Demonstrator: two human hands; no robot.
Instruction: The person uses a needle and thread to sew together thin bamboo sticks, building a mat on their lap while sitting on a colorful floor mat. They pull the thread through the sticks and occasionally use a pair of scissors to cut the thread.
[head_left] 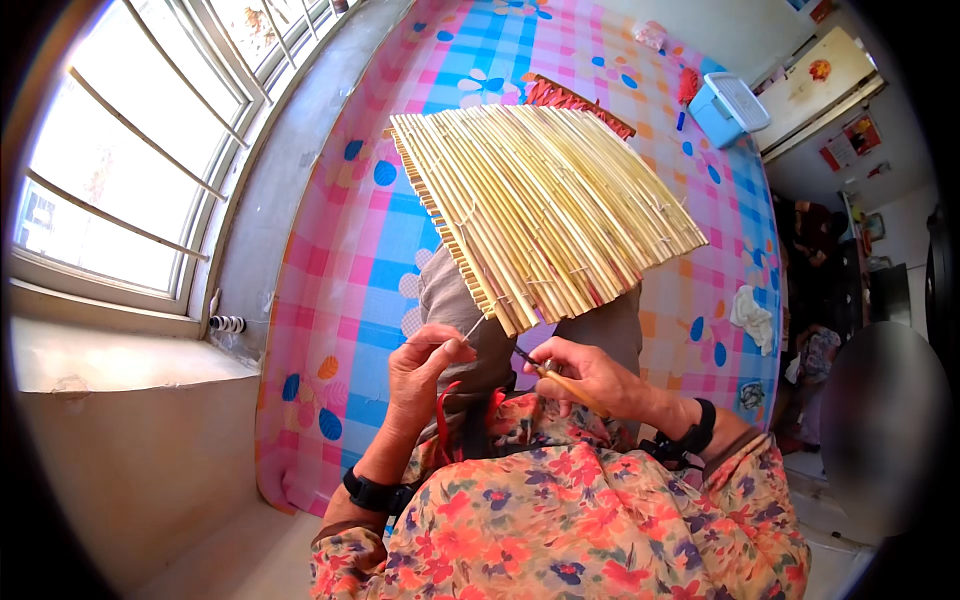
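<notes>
A mat of straw-coloured stalks (540,210), bound side by side, lies across my lap with its near corner toward me. At that corner my left hand (425,365) is closed, pinching a thin pale strand of wire or cord (477,326) that runs to the mat's edge. Just to the right, my right hand (590,378) is wrapped round what look like pliers with dark jaws and tan handles (575,390). Their tip sits a little below the mat's corner, apart from the left hand. Small twisted ties show across the stalks.
Beyond the mat, a dark red slatted piece (580,105) lies on the checked bed cover (330,300). A light blue lidded box (725,110) stands at the far right, and a white cloth (752,318) lies nearer. A barred window and sill (130,355) flank the left.
</notes>
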